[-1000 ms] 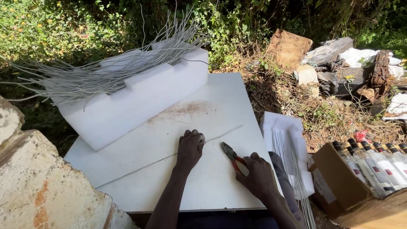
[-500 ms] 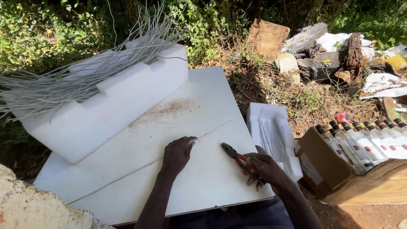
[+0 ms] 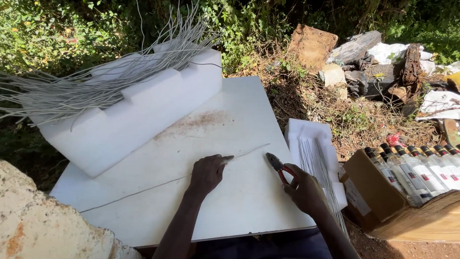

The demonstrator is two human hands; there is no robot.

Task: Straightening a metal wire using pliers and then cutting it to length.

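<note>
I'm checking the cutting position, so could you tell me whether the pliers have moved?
Yes, slightly: the pliers in the right hand shifted toward the white board's right edge.
</note>
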